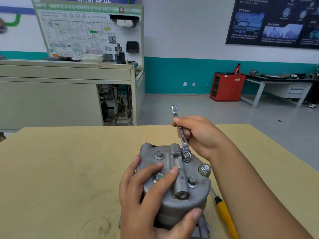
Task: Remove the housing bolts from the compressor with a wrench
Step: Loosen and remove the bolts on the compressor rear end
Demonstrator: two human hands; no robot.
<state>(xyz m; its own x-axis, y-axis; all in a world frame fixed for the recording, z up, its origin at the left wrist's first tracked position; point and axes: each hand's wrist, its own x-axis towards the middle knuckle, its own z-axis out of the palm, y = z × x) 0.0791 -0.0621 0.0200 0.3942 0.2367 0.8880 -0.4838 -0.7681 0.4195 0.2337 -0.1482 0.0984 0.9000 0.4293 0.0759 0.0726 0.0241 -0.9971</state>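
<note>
Ring of the wrench [182, 137] over a bolt [186, 155], compressor [183, 204] steadied.
The right hand [204, 138] has its grip clamped on the wrench handle. The left hand [146, 195] wraps its grip round the compressor from 8 o'clock, mid surface [69, 169]. Cast metal, likely heavy, rigid and smooth: hold its side wall. The right forearm enters from 4 o'clock.
</note>
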